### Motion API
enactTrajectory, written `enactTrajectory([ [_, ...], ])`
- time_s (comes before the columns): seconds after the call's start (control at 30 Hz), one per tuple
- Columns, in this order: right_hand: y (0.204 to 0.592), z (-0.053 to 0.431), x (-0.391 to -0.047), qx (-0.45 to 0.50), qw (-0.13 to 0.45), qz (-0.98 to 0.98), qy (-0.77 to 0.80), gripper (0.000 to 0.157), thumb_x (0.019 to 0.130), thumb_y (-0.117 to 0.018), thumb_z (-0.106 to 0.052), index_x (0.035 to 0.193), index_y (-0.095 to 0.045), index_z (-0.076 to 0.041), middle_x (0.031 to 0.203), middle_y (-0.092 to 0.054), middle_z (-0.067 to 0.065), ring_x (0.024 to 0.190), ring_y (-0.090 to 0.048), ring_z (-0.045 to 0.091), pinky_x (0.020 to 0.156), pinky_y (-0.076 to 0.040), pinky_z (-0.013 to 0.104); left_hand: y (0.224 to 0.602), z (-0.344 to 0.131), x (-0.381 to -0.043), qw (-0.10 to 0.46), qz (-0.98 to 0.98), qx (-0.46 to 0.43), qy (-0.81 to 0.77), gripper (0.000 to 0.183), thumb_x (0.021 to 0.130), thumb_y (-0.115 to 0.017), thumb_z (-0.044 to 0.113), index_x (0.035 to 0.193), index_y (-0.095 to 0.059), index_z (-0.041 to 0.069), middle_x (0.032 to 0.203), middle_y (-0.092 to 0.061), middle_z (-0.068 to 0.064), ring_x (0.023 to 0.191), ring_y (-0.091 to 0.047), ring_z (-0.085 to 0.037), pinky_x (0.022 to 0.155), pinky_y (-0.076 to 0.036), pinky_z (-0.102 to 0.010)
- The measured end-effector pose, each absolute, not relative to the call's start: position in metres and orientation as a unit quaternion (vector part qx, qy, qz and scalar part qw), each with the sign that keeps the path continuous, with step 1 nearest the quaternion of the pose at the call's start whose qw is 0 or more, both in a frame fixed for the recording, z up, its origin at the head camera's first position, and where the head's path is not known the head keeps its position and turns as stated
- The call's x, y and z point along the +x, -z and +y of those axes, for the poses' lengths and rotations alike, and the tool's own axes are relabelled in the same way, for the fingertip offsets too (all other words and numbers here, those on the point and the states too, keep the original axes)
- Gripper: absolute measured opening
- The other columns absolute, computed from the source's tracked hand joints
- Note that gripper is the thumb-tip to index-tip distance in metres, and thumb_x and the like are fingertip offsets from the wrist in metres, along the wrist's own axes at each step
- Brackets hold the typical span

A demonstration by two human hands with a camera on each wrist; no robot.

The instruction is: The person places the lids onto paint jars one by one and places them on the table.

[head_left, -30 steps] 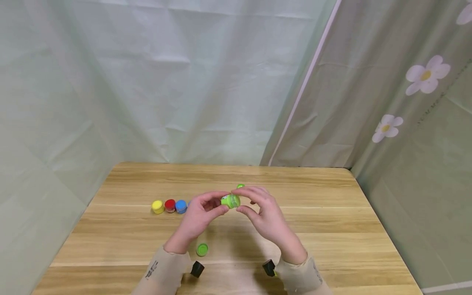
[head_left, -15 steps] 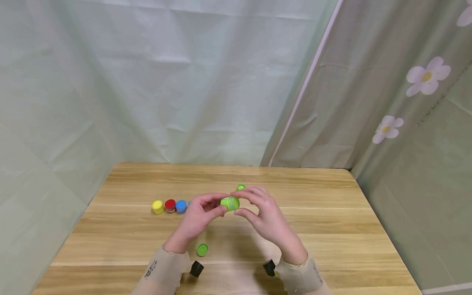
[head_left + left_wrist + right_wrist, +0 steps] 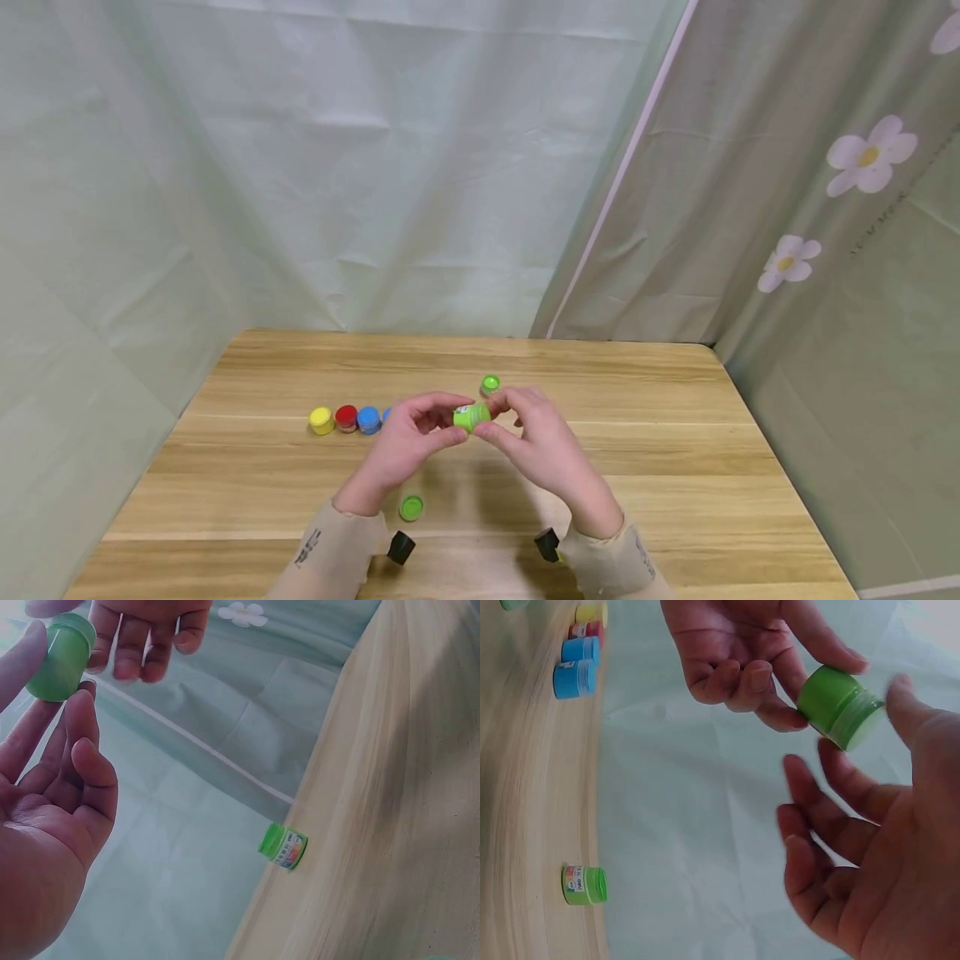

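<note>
A small green jar (image 3: 467, 417) is held tilted above the table between my two hands. My left hand (image 3: 411, 435) pinches its body between thumb and fingers, as the left wrist view also shows. At the jar's other end, my right hand (image 3: 542, 440) has its thumb and index finger around the lid (image 3: 857, 718); its remaining fingers curl loosely, free of the jar. Beyond the hands stands a second green jar (image 3: 491, 384), labelled and apparently lidless. A loose green lid (image 3: 411, 508) lies on the table near my left wrist.
A yellow jar (image 3: 321, 421), a red jar (image 3: 347, 418) and a blue jar (image 3: 369, 420) stand in a row at left. Another blue jar (image 3: 574, 679) is mostly hidden by my left hand in the head view. Curtains (image 3: 420, 167) surround the wooden table (image 3: 637, 433).
My right thumb and index finger have drawn in closer around the lid end. The held jar has shifted and tilted slightly. More of the standing green jar shows.
</note>
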State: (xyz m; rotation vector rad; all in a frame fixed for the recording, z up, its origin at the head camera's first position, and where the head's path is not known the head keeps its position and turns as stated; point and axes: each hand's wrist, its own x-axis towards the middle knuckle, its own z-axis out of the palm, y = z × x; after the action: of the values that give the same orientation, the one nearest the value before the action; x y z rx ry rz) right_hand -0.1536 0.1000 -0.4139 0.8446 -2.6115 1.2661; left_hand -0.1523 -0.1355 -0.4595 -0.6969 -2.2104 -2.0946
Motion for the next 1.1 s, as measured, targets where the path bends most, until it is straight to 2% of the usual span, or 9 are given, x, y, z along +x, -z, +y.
enactTrajectory([
  [0.03, 0.414, 0.1, -0.1536, 0.275, 0.054, -0.866, -0.415, 0.009, 0.104, -0.073, -0.031, 0.104, -0.073, -0.022, 0.105, -0.071, -0.011, 0.104, -0.06, 0.015, 0.084, -0.053, 0.042, 0.4592, -0.1353, -0.1521, 0.009, -0.708, -0.222, 0.67, 0.03, 0.097, -0.08, 0.006, 0.126, -0.075, 0.004, 0.1, -0.072, -0.005, 0.088, -0.064, -0.022, 0.074, -0.055, -0.028],
  [0.1, 0.4141, 0.1006, -0.1533, 0.265, 0.049, -0.871, -0.41, 0.015, 0.109, -0.064, -0.031, 0.103, -0.073, -0.021, 0.106, -0.071, -0.008, 0.103, -0.061, 0.015, 0.085, -0.053, 0.042, 0.4587, -0.1353, -0.1518, 0.007, -0.71, -0.217, 0.67, 0.03, 0.097, -0.079, 0.006, 0.127, -0.075, 0.004, 0.1, -0.071, -0.005, 0.088, -0.063, -0.021, 0.073, -0.054, -0.027],
  [0.17, 0.4143, 0.1014, -0.1537, 0.257, 0.045, -0.868, -0.422, 0.02, 0.111, -0.059, -0.032, 0.109, -0.073, -0.018, 0.109, -0.07, -0.007, 0.104, -0.061, 0.015, 0.084, -0.053, 0.041, 0.4579, -0.1355, -0.1514, 0.003, -0.711, -0.205, 0.673, 0.031, 0.098, -0.079, 0.006, 0.128, -0.075, 0.004, 0.102, -0.071, -0.005, 0.089, -0.063, -0.021, 0.074, -0.055, -0.027],
  [0.23, 0.4141, 0.1027, -0.1539, 0.259, 0.048, -0.859, -0.439, 0.021, 0.11, -0.062, -0.034, 0.12, -0.071, -0.019, 0.116, -0.069, -0.008, 0.108, -0.06, 0.014, 0.085, -0.053, 0.039, 0.457, -0.1361, -0.151, -0.003, -0.709, -0.193, 0.678, 0.031, 0.098, -0.078, 0.006, 0.129, -0.074, 0.004, 0.104, -0.071, -0.006, 0.089, -0.063, -0.02, 0.075, -0.056, -0.027],
  [0.33, 0.4142, 0.1049, -0.1546, 0.29, 0.066, -0.837, -0.46, 0.039, 0.105, -0.071, -0.033, 0.141, -0.063, -0.02, 0.128, -0.067, -0.009, 0.116, -0.059, 0.014, 0.086, -0.054, 0.037, 0.4563, -0.1373, -0.1508, -0.012, -0.705, -0.186, 0.685, 0.03, 0.101, -0.075, 0.007, 0.131, -0.073, 0.002, 0.106, -0.07, -0.007, 0.088, -0.065, -0.02, 0.078, -0.058, -0.028],
  [0.43, 0.4135, 0.1059, -0.155, 0.34, 0.095, -0.816, -0.457, 0.052, 0.101, -0.078, -0.027, 0.149, -0.059, -0.02, 0.136, -0.065, -0.006, 0.123, -0.058, 0.017, 0.088, -0.055, 0.036, 0.4559, -0.1381, -0.1511, -0.014, -0.701, -0.189, 0.688, 0.03, 0.102, -0.072, 0.007, 0.132, -0.071, 0.0, 0.106, -0.071, -0.007, 0.086, -0.066, -0.019, 0.079, -0.06, -0.031],
  [0.53, 0.4124, 0.1056, -0.1555, 0.375, 0.117, -0.803, -0.449, 0.055, 0.098, -0.082, -0.019, 0.148, -0.061, -0.018, 0.14, -0.064, -0.002, 0.125, -0.059, 0.02, 0.088, -0.056, 0.037, 0.4556, -0.1386, -0.1514, -0.015, -0.697, -0.195, 0.69, 0.03, 0.103, -0.071, 0.006, 0.132, -0.071, -0.002, 0.108, -0.072, -0.006, 0.086, -0.066, -0.019, 0.081, -0.06, -0.032],
  [0.8, 0.4127, 0.105, -0.156, 0.398, 0.13, -0.792, -0.444, 0.046, 0.095, -0.081, -0.005, 0.138, -0.069, -0.018, 0.137, -0.065, -0.002, 0.126, -0.059, 0.02, 0.087, -0.058, 0.041, 0.4552, -0.139, -0.1514, -0.023, -0.69, -0.195, 0.697, 0.03, 0.104, -0.07, 0.008, 0.133, -0.07, -0.002, 0.112, -0.072, -0.006, 0.088, -0.066, -0.019, 0.082, -0.06, -0.032],
  [1.1, 0.4122, 0.1033, -0.1552, 0.385, 0.125, -0.804, -0.436, 0.04, 0.096, -0.081, -0.01, 0.134, -0.072, -0.018, 0.133, -0.068, -0.004, 0.123, -0.06, 0.018, 0.088, -0.059, 0.042, 0.4571, -0.1391, -0.1522, -0.013, -0.705, -0.188, 0.684, 0.03, 0.1, -0.075, 0.007, 0.13, -0.073, 0.002, 0.111, -0.071, -0.01, 0.092, -0.065, -0.022, 0.08, -0.059, -0.028],
])
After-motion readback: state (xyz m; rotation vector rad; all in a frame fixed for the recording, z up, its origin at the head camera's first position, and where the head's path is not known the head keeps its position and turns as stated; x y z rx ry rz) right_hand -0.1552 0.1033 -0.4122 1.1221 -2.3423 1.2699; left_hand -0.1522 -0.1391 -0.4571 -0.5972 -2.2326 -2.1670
